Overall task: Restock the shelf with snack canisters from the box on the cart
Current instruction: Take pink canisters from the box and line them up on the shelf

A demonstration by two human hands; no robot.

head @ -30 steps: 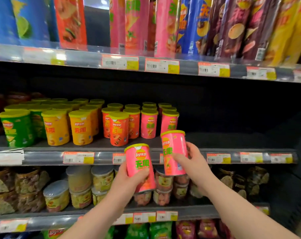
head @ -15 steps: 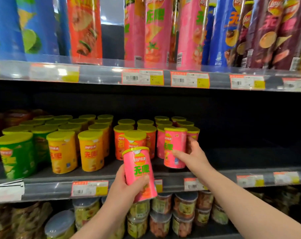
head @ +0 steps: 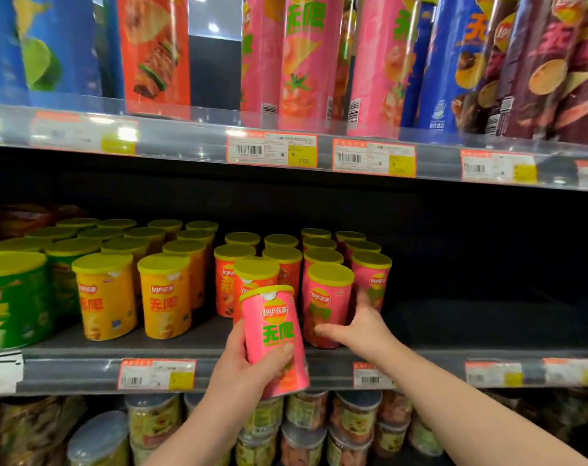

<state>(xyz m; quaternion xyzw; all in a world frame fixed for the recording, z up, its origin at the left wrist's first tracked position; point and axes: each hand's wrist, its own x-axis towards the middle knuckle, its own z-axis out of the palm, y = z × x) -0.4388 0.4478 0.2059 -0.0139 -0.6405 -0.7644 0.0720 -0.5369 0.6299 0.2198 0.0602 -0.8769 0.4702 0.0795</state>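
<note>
Closest up, the left hand [head: 249, 371] has its grip wrapped round the held pink canister [head: 274, 334], thumb across the lower front and fingers round the left side. It's a short, stubby cylinder with a glossy pink wrap, green characters and a flat yellow lid. It's tipped a bit left at the top and sits in the air just in front of the middle shelf [head: 84, 351], not on it.

Below the middle shelf there are squat clear jars [head: 353, 415] with see-through lids, stacked up. What's inside is too blurry to name. Along the middle shelf's front edge runs a shiny clear strip holding orange-and-yellow price labels [head: 156, 375].

The right hand [head: 363, 327] reaches over that edge. Its grip holds the front pink canister [head: 326, 304] low down, thumb on the front and fingers round the right side, though the fingers are smeared. That can stands upright on the middle shelf, close to the front edge.

Further back on the middle shelf are more pink cans [head: 370, 280] right behind it. Left of those come red-orange cans [head: 225, 287], yellow cans [head: 164, 297] and green cans [head: 13, 297]. All have the same stubby shape and yellow lids, lined up in rows towards the dark back wall.

Above the middle shelf, tall tubes [head: 302, 62] in pink, blue, orange and purple stand behind a clear rail.
</note>
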